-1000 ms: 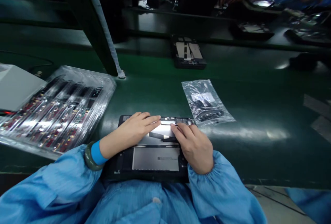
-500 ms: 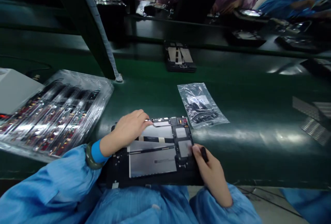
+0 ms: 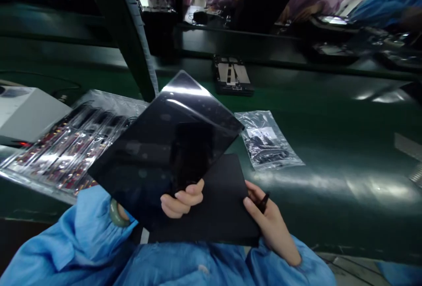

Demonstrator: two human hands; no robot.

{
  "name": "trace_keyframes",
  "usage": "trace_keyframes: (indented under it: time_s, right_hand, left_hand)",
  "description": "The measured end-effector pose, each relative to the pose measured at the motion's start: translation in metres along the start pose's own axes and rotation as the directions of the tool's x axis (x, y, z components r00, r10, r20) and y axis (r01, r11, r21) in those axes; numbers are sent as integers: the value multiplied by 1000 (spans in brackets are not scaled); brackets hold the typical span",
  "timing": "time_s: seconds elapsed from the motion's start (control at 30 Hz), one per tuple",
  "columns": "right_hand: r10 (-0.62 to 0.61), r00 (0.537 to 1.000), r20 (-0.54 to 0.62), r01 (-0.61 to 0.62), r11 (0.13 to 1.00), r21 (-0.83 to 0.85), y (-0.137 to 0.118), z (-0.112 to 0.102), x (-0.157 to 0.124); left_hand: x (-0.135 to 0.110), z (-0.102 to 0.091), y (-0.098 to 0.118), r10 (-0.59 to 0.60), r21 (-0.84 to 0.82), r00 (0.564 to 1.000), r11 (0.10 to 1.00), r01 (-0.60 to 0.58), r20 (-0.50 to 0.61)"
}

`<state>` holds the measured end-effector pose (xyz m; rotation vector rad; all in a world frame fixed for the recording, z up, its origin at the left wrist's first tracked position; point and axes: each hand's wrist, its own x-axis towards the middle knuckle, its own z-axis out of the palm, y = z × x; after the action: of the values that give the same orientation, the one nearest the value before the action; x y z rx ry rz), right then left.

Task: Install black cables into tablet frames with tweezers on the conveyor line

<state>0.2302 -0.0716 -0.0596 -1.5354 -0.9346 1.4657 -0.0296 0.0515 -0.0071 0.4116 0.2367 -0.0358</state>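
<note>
Two bare hands in the head view. Left hand (image 3: 180, 199) curled, fingers under the lower edge of a glossy black glass panel (image 3: 161, 145), which is held up and tilted. Right hand (image 3: 272, 226) pinches a small black tool (image 3: 263, 202) between thumb and finger, beside a flat black slab (image 3: 211, 202) lying below the panel. A plastic bag of parts (image 3: 268, 141) lies just right of the panel; circuit boards in a clear tray (image 3: 69, 145) lie left of it.

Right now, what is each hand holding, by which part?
Left hand: a glossy black panel, by its lower edge. Right hand: a small black tool, by its lower end.
</note>
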Motion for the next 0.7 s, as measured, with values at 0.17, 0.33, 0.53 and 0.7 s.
trace_keyframes:
  time_s: [0.17,0.33,0.53,0.7]
  right_hand:
    - [19,1000,-2,-19,998,-55,-3,-1,-1]
    - [43,999,2,-43,995,-88,-7,-1,1]
    - [32,999,-3,-32,995,-93,3,-8,1]
    - [27,1000,-4,-27,997,-76,5,-11,0]
  left_hand:
    - [-3,12,0,-23,-203,997,978,37,73]
    - [-7,17,2,46,-255,996,967,-23,83]
    - [-8,24,7,9,-173,998,985,-20,-65]
    - [-7,22,6,10,-177,999,984,-17,-38]
